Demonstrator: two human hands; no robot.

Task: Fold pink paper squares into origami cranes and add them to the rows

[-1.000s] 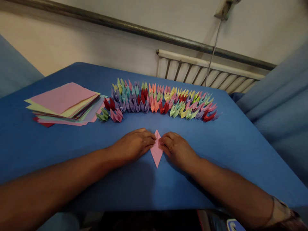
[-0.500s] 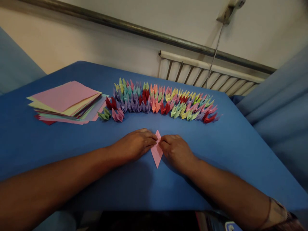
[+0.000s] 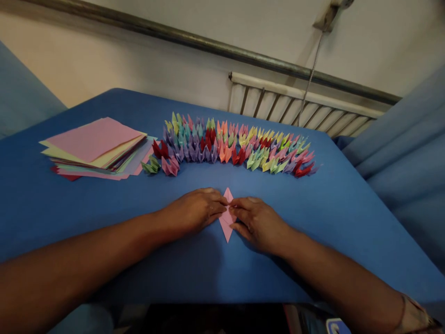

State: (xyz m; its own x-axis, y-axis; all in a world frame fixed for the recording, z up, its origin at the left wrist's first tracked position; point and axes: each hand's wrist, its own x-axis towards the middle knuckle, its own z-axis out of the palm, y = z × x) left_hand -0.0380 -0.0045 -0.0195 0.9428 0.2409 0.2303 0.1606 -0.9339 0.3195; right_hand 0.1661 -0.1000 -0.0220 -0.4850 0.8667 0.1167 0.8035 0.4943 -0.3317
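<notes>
A pink origami paper, folded into a narrow diamond, lies flat on the blue tabletop with one point toward me. My left hand presses its closed fingertips on the paper's left side, around the middle. From the right, my right hand has its fingers on the paper's centre and its thumb lower, at the right edge. Both sets of fingertips nearly meet and cover the middle of the diamond.
Beyond my hands stand several rows of colourful folded paper cranes. To the left lies a stack of coloured paper sheets, pink on top. A radiator and a metal pipe run along the wall; a blue curtain hangs at right.
My right hand has loosened from a tight pinch, its thumb now lower and apart from the fingers. My left hand has barely shifted, and the paper stays in place.
</notes>
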